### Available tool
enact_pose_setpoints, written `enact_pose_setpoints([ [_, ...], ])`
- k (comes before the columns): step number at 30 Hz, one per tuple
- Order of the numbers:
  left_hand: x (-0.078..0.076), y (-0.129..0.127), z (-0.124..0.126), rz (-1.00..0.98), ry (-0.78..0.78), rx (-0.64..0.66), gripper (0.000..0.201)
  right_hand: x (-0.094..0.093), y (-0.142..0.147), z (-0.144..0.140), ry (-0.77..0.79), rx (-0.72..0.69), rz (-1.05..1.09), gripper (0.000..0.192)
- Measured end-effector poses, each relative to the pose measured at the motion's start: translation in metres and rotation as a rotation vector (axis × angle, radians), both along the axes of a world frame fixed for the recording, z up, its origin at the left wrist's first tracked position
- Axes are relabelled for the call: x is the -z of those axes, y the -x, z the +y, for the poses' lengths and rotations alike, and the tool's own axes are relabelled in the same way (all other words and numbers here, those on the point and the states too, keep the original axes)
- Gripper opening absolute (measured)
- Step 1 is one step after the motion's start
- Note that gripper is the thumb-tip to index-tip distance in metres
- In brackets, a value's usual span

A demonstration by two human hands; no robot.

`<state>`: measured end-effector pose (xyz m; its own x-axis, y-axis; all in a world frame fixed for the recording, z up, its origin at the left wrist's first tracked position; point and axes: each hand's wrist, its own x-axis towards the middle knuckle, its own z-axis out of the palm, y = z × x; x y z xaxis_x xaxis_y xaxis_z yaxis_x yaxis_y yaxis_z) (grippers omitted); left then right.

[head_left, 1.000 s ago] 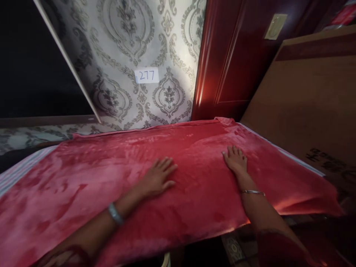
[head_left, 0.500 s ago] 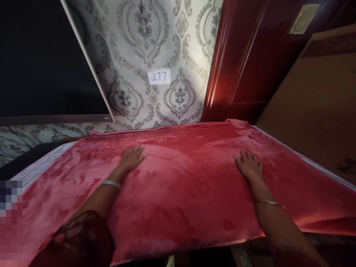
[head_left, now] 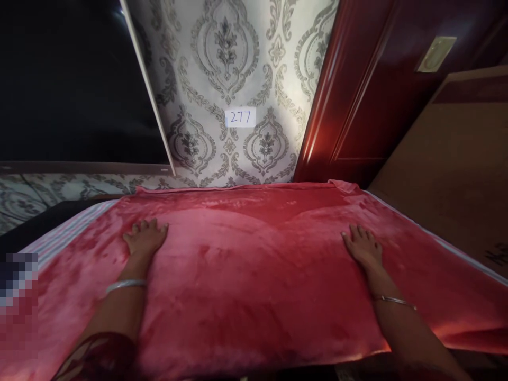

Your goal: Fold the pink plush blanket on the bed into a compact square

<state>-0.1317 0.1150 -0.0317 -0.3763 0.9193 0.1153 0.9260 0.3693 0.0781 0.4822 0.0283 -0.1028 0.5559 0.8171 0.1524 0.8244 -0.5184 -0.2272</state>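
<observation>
Hands [head_left: 145, 239] [head_left: 363, 246] farther apart on red cloth [head_left: 246, 286]

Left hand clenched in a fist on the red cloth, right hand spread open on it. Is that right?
No: the head view shows the left hand spread open on the red cloth too; the right hand is as stated.
</observation>
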Motion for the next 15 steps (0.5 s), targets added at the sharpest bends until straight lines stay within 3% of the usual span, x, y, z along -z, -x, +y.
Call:
enact_pose_setpoints([
  [5, 0.001, 0.004, 0.000, -0.009, -0.012, -0.001, 0.071, -0.015, 0.009, 0.009, 0.021, 0.072, 0.081, 0.064],
  [8, 0.001, 0.004, 0.000, -0.020, -0.019, 0.006, 0.071, -0.034, 0.049, 0.024, -0.039, 0.016, 0.123, 0.062],
  [11, -0.001, 0.004, -0.001, -0.027, -0.032, 0.015, 0.072, -0.048, 0.124, 0.034, -0.097, -0.440, 0.130, 0.059],
  [15, 0.000, 0.005, -0.001, -0.033, -0.032, 0.021, 0.074, -0.048, 0.237, 0.029, -0.058, -1.094, 0.112, 0.059],
])
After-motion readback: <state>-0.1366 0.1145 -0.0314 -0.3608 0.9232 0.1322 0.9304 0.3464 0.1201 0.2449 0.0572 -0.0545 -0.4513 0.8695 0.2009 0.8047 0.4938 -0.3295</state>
